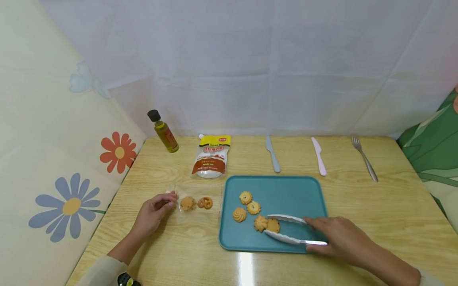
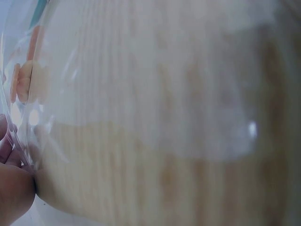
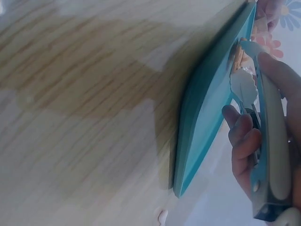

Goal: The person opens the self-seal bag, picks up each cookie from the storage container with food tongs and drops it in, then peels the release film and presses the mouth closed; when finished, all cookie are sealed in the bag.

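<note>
My left hand pinches the left end of a clear plastic bag, which lies beside the tray. Inside the bag are a round cookie and a pretzel. With my right hand I grip a pair of tongs, their arms spread. The tips stand on either side of a brown cookie on the teal tray. A flower-shaped cookie overlaps that one. In the right wrist view the fingers wrap around the tongs' handle. Several other cookies lie on the tray's left half.
Behind the bag stand an oil bottle and a yellow and brown food pouch. Past the tray's far edge lie a grey-blue knife, a pink knife and a fork. A white cloth hangs along the table's back edge.
</note>
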`<state>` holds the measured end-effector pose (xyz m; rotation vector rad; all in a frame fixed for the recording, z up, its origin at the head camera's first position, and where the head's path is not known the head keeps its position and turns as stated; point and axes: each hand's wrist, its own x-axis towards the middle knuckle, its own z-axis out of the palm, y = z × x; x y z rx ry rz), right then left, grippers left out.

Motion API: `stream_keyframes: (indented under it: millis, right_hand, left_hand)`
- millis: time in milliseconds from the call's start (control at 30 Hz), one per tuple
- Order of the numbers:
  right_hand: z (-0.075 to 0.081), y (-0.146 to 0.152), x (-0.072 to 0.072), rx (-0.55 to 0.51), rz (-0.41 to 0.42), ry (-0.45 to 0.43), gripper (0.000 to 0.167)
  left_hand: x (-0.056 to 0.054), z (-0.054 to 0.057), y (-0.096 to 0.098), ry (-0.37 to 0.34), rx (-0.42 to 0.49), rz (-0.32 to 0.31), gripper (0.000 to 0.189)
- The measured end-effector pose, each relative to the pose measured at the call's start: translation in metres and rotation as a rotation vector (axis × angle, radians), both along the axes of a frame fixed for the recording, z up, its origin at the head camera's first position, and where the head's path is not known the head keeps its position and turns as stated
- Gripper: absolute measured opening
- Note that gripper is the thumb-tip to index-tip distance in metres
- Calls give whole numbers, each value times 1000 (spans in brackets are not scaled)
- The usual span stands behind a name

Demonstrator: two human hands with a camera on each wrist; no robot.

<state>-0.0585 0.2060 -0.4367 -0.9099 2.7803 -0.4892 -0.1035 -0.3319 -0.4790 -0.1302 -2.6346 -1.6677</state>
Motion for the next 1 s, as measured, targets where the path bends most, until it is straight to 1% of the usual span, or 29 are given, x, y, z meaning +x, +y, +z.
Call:
stream_keyframes:
  millis: [267, 533, 767, 1000]
  right_hand:
    - [3, 2, -3, -27, -7, 22, 69]
    - [11, 2, -11, -47, -23, -25, 70]
    - [19, 2, -20, -75, -23, 15, 65]
    - [23, 0, -28, -116, -15, 40, 62]
  left_hand:
    - [0, -1, 0, -1, 1, 2, 17]
    - [0, -2, -1, 3, 2, -4, 18]
    - [0, -1, -1, 2, 3, -2, 18]
    - [0, 1, 0, -12, 5, 6, 18]
